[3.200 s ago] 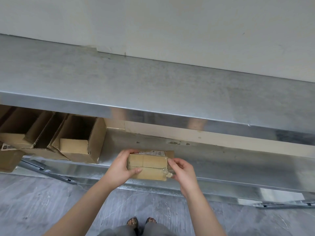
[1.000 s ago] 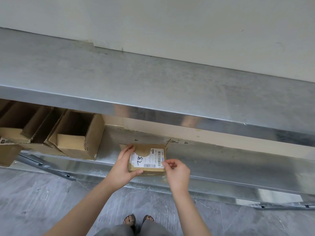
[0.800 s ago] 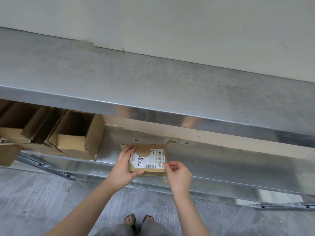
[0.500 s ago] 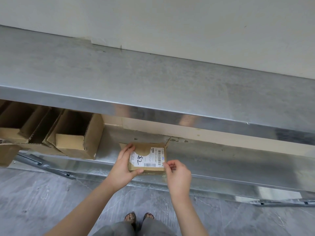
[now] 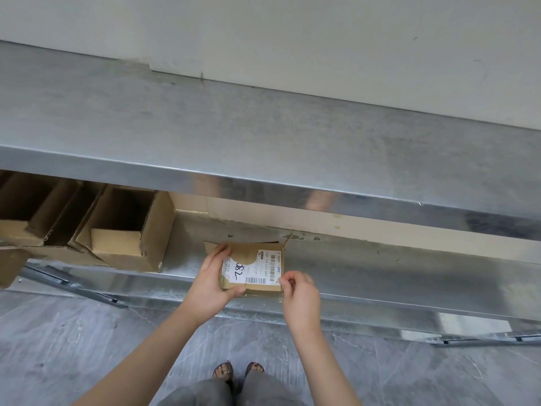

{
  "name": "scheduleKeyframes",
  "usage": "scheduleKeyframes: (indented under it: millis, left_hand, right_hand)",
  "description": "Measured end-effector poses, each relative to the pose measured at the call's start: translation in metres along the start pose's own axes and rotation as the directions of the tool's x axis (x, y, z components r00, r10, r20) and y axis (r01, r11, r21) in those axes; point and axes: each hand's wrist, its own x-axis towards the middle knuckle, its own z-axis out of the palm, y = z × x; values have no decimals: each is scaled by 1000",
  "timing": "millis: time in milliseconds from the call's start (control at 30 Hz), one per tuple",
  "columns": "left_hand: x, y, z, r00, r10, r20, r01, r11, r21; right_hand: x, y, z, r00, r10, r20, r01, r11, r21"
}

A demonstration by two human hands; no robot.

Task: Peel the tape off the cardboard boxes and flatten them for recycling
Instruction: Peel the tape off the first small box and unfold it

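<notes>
— Hands first: what do you read?
— Left hand [image 5: 209,284] grips the box [image 5: 251,259] by its left end, thumb on the near edge, fingers laid over the top. Right hand [image 5: 300,298] is curled, thumb and forefinger pinched tight at the box's near right corner, on what I take for clear tape [image 5: 263,292].
— Where is the box?
— Over the front of the lower shelf [image 5: 380,268], under the worktop [image 5: 263,136]. Its label [image 5: 254,268] faces me and a flap stands up at the back. I can't tell whether it rests on the shelf or hangs in the hands.
— Anything else?
— Open boxes [image 5: 128,230] lie on their sides on that shelf, well to the left.
</notes>
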Motion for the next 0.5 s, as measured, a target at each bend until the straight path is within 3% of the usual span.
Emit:
scheduleKeyframes:
  millis: [233,400,500]
  left_hand:
    - [3,-1,-2,1000,-7,22,6,999,32]
    - [5,-2,-5,999,0,41,-1,1000,26]
    - [5,-2,-5,999,10,47,-12,999,40]
  right_hand:
    - [-6,6,4,967,-247,-55,240,965,-107]
    - [4,0,-7,998,-69,-10,69,979,189]
    - [16,-4,-6,999,-9,46,-1,980,199]
